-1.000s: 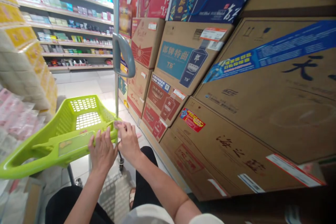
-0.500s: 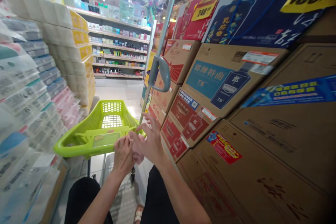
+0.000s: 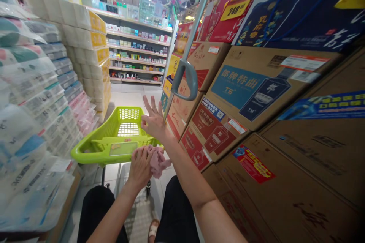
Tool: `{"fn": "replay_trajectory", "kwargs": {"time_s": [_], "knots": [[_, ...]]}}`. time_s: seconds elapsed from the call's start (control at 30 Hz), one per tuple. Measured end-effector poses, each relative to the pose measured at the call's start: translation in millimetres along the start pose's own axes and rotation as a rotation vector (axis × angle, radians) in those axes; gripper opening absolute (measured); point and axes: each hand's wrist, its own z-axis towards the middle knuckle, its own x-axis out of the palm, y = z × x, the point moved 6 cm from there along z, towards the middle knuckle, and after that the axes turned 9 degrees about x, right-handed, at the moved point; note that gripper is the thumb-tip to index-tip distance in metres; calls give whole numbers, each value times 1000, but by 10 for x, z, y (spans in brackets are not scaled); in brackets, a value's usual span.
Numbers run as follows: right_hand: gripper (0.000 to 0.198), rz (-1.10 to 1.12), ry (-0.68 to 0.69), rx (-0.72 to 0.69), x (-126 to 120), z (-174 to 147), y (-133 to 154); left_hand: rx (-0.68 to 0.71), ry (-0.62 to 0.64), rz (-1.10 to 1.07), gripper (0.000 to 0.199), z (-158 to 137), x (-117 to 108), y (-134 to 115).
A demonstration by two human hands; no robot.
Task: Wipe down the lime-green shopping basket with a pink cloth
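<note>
My left hand (image 3: 140, 165) is closed around a crumpled pink cloth (image 3: 158, 162) at the near end of a lime-green shopping cart (image 3: 91, 153). Much of the cloth bulges out to the right of the fingers. Raised above the cart's right side, my right hand (image 3: 155, 123) has thumb and forefinger pinched together while its other fingers stretch upward. Whatever is in that pinch, if anything, is too small to make out. A metal pole with a grey loop handle (image 3: 185, 79) rises just behind the right hand.
Stacked cartons (image 3: 242, 83) form a wall close on the right. Wrapped tissue packs (image 3: 42, 98) are piled on the left, with white-and-yellow packs (image 3: 85, 45) behind. Shelves of small goods (image 3: 137, 53) stand across the far end of the tiled floor (image 3: 125, 93).
My right hand has lifted away from the cloth, up and forward over the cart's right side, its fingertips now pinched. My left hand stays on the cloth. The view has shifted slightly left.
</note>
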Motion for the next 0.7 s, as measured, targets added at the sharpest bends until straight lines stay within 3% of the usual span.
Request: {"fn": "replay_trajectory", "kwargs": {"time_s": [0.33,0.53,0.63,0.7], "knots": [[17,23,15,-35,-9,-97,95,-25,28,-11,49,23,22,4],[11,99,59,74,-168,-286,62,-36,23,-34,49,34,13,-2],[40,172,146,170,-301,-656,53,-35,6,-31,45,24,27,0],[68,245,281,196,-285,-995,62,-45,-13,-27,44,13,48,11]]}}
